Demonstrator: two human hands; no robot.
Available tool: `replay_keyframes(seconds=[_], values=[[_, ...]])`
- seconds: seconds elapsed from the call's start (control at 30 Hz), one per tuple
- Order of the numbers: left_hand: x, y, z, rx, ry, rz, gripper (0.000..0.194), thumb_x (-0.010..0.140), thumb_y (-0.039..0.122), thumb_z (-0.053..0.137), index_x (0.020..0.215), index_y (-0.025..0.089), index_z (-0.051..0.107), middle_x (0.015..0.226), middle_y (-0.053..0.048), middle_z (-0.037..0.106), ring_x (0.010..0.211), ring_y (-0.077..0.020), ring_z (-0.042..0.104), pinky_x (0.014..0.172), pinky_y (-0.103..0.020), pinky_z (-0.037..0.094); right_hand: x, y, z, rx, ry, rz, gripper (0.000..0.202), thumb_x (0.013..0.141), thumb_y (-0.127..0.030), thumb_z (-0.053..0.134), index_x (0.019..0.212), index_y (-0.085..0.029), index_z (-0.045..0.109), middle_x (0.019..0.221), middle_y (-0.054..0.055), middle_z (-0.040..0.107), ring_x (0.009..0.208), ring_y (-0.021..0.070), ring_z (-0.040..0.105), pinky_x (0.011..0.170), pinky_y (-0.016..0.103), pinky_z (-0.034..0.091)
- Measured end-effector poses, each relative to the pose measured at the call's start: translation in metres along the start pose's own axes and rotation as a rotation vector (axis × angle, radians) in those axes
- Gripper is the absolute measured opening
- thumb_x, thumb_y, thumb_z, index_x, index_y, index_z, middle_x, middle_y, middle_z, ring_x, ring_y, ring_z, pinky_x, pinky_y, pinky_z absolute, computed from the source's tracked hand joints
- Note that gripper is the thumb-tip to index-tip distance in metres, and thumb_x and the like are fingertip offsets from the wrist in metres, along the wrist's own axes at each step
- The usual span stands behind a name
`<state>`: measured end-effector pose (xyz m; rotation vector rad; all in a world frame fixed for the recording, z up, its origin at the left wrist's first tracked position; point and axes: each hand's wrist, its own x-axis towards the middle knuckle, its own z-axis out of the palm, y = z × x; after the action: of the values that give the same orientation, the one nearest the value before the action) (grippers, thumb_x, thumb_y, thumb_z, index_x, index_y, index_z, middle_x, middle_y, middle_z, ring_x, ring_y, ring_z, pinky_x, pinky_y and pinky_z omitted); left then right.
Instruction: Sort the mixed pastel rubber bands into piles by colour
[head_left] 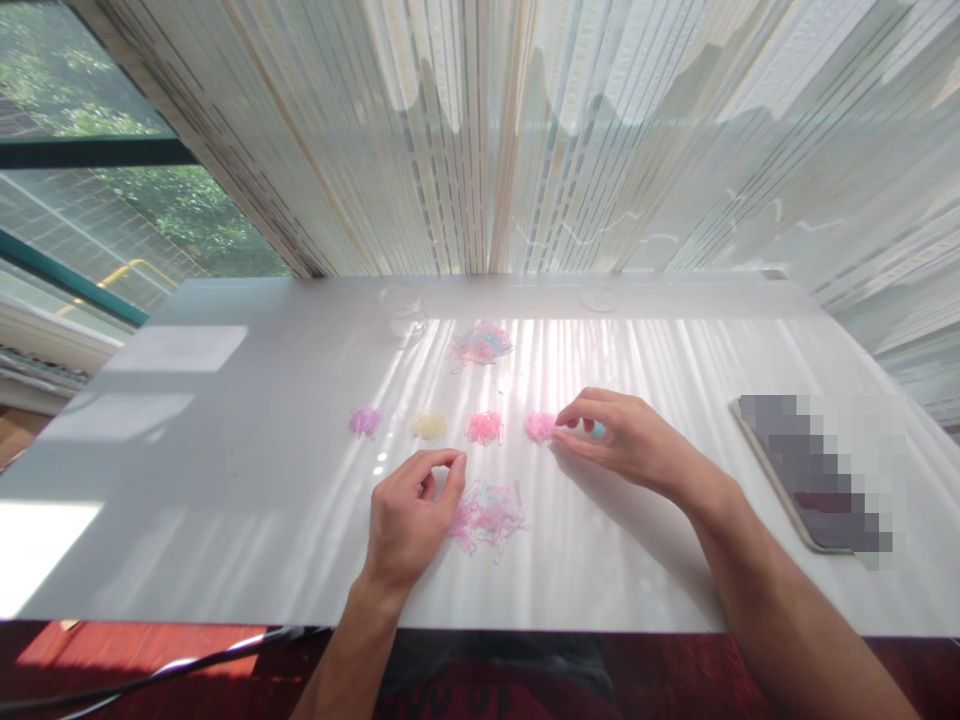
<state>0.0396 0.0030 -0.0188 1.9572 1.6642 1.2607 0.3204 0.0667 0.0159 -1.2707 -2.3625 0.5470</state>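
Small thin loops that look like rubber bands lie in colour groups across the table. My right hand (pixel 622 435) is at the right edge of the pink pile (pixel 541 427), thumb and forefinger curled close together; anything between the tips is too small to make out. A blue pile (pixel 598 429) shows partly behind its fingers. My left hand (pixel 416 510) is closed in a pinch beside the near mixed-colour pile (pixel 491 515), and what it holds, if anything, is hidden. Left of the pink pile lie a red-pink pile (pixel 485 428), a yellow pile (pixel 428 427) and a purple pile (pixel 366 422).
Another mixed pile (pixel 482 344) lies farther back on the white table (pixel 247 540). A clear jar (pixel 403 308) stands behind it to the left, and a clear round lid (pixel 598 298) lies to the right. A phone (pixel 802 480), partly blurred, lies at right.
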Motion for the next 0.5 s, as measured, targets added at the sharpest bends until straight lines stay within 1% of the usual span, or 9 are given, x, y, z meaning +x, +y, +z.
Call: replay_keyframes(seconds=[0.07, 0.13, 0.27, 0.37, 0.5], values=[[-0.0003, 0.0, 0.0001, 0.006, 0.001, -0.001, 0.012, 0.094, 0.023, 0.068, 0.086, 0.02, 0.075, 0.061, 0.006, 0.057, 0.049, -0.0078, 0.039, 0.051, -0.021, 0.038, -0.0002, 0.0009, -0.0015, -0.014, 0.016, 0.022, 0.014, 0.097, -0.024, 0.059, 0.093, -0.019, 0.072, 0.088, 0.004, 0.067, 0.076, 0.0161, 0.063, 0.067, 0.029, 0.048], [-0.0005, 0.0, 0.0004, 0.013, 0.004, -0.004, 0.012, 0.094, 0.023, 0.068, 0.086, 0.02, 0.076, 0.06, 0.007, 0.055, 0.048, -0.0079, 0.039, 0.052, -0.021, 0.038, -0.0001, 0.0018, -0.0019, -0.02, 0.036, 0.022, 0.017, 0.098, -0.022, 0.057, 0.1, -0.019, 0.074, 0.091, 0.005, 0.068, 0.078, 0.0167, 0.064, 0.07, 0.032, 0.05], [-0.0001, -0.0006, 0.0007, 0.026, 0.015, -0.002, 0.012, 0.093, 0.023, 0.068, 0.085, 0.02, 0.076, 0.059, 0.007, 0.053, 0.048, -0.0081, 0.04, 0.052, -0.022, 0.039, 0.001, 0.0021, 0.0019, -0.005, 0.02, -0.031, 0.026, 0.103, -0.025, 0.055, 0.118, -0.021, 0.075, 0.098, 0.007, 0.067, 0.08, 0.0176, 0.067, 0.074, 0.034, 0.054], [-0.0002, -0.0012, 0.0006, 0.033, 0.016, -0.002, 0.012, 0.094, 0.024, 0.068, 0.085, 0.02, 0.076, 0.059, 0.007, 0.054, 0.048, -0.0083, 0.04, 0.053, -0.022, 0.04, 0.0015, 0.0017, 0.0061, -0.011, -0.011, -0.028, 0.025, 0.104, -0.027, 0.054, 0.116, -0.022, 0.077, 0.098, 0.008, 0.067, 0.081, 0.0181, 0.067, 0.074, 0.034, 0.054], [-0.0015, -0.0017, 0.0007, 0.032, 0.015, 0.002, 0.012, 0.094, 0.023, 0.067, 0.086, 0.02, 0.075, 0.06, 0.006, 0.056, 0.048, -0.0083, 0.04, 0.053, -0.021, 0.04, 0.0013, 0.0021, 0.007, -0.002, 0.008, -0.018, 0.024, 0.104, -0.029, 0.056, 0.11, -0.021, 0.077, 0.095, 0.007, 0.067, 0.081, 0.0186, 0.066, 0.073, 0.034, 0.055]])
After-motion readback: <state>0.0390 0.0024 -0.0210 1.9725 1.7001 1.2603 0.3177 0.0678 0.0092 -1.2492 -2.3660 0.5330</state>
